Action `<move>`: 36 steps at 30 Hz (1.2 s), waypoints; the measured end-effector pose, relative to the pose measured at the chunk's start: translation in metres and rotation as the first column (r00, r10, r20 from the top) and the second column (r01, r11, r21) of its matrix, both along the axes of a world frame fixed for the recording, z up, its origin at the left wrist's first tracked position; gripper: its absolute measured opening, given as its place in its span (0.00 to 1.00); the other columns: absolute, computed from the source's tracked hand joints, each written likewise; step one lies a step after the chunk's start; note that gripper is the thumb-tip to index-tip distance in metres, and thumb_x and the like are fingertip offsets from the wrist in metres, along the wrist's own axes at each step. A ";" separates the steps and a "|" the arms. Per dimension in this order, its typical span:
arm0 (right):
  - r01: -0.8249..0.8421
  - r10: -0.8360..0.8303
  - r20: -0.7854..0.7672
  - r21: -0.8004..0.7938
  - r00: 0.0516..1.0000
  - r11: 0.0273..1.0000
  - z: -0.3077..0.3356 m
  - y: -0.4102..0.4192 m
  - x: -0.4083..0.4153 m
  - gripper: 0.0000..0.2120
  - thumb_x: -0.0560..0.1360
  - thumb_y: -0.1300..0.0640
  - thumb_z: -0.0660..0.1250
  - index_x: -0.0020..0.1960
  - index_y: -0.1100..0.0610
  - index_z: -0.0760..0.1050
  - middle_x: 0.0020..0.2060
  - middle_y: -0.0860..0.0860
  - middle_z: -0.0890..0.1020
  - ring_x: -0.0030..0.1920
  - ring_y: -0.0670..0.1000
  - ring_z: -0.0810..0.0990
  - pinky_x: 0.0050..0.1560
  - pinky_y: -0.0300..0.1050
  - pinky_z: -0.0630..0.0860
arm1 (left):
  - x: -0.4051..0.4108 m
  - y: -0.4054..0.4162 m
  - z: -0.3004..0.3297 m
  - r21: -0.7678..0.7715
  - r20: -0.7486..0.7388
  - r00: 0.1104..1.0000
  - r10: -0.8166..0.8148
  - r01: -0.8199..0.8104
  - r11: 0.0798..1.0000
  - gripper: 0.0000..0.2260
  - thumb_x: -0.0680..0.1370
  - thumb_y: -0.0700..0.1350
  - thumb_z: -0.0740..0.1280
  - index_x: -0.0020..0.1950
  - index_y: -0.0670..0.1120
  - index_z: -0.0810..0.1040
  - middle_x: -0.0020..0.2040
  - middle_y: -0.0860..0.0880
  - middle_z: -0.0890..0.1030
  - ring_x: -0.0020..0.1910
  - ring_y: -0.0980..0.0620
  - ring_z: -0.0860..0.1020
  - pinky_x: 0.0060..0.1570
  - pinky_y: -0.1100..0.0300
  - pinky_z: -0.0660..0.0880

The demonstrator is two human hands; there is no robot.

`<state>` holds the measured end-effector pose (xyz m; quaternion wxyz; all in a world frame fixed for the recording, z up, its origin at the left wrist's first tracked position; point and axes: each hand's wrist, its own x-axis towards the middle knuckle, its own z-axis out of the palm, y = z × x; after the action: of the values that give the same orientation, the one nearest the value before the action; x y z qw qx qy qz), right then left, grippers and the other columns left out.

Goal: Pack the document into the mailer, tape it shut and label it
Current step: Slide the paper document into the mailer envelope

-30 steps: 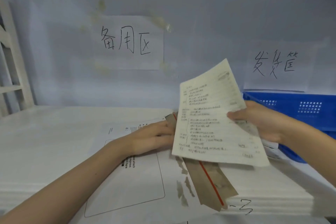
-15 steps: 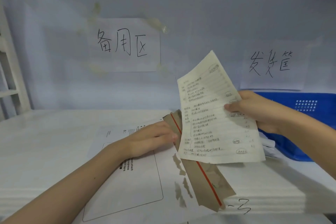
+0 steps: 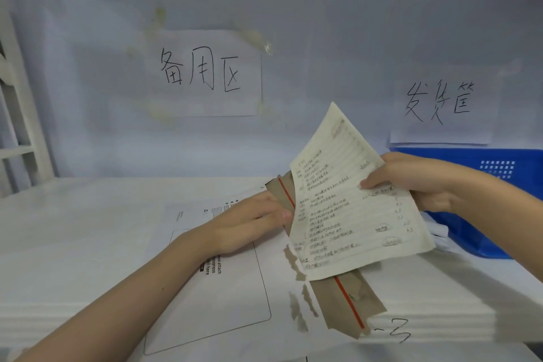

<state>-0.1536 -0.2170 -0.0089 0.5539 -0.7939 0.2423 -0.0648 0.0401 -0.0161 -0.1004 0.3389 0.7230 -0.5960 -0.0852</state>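
The right hand (image 3: 411, 182) pinches a cream, lined, handwritten document (image 3: 349, 203) tilted above the brown flap of a flat white cardboard mailer (image 3: 229, 297) printed "express here", which the left hand (image 3: 249, 223) presses with straight fingers, below wall signs "备用区" (image 3: 202, 73) and "发货筐" (image 3: 439, 103).

Quick count: two hands, left (image 3: 249, 223) and right (image 3: 411, 179), one document (image 3: 346, 200), one mailer (image 3: 235, 282), one blue basket (image 3: 499, 167), two wall signs, (image 3: 205, 73) and (image 3: 440, 109).

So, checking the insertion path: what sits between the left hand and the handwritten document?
Head view: only the mailer's brown flap with its red strip, between left hand and document.
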 end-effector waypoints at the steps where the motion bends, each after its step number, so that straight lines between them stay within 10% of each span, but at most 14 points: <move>1: 0.000 0.000 -0.008 0.015 1.000 1.000 0.000 -0.002 -0.002 0.13 0.80 0.67 0.60 0.61 0.63 0.77 0.51 0.57 0.86 0.49 0.57 0.86 0.44 0.49 0.84 | 0.000 0.000 0.000 -0.001 0.005 1.000 0.002 -0.002 1.000 0.24 0.75 0.66 0.55 0.49 0.48 0.80 0.54 0.49 0.75 0.55 0.51 0.75 0.63 0.45 0.69; 21: -0.070 0.111 -0.215 0.192 0.970 0.979 -0.029 0.008 0.062 0.16 0.80 0.64 0.61 0.67 0.65 0.73 0.59 0.62 0.82 0.51 0.60 0.84 0.48 0.51 0.82 | 0.003 -0.004 -0.002 -0.046 -0.049 0.999 -0.001 -0.001 0.999 0.24 0.75 0.64 0.57 0.48 0.46 0.80 0.53 0.50 0.75 0.53 0.54 0.76 0.62 0.54 0.70; 31: -0.214 0.278 -0.136 0.360 0.951 0.908 -0.052 0.028 0.079 0.18 0.80 0.71 0.56 0.68 0.64 0.70 0.55 0.62 0.81 0.54 0.60 0.81 0.58 0.56 0.77 | 0.010 -0.011 -0.006 -0.048 -0.007 0.999 0.037 -0.037 0.998 0.08 0.73 0.43 0.62 0.45 0.53 0.80 0.50 0.50 0.74 0.42 0.59 0.71 0.44 0.68 0.67; 36: -0.218 0.301 -0.088 0.506 0.950 0.835 -0.067 0.053 0.085 0.13 0.79 0.70 0.52 0.52 0.66 0.75 0.34 0.60 0.83 0.32 0.55 0.84 0.34 0.48 0.83 | 0.007 -0.010 0.002 -0.123 -0.032 0.999 0.035 -0.039 0.992 0.08 0.71 0.42 0.62 0.43 0.52 0.79 0.49 0.52 0.74 0.47 0.53 0.73 0.49 0.62 0.69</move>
<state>-0.0691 -0.1640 -0.0758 0.7185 -0.6556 0.1852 0.1399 0.0467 -0.0264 -0.0987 0.3933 0.7102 -0.5815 -0.0526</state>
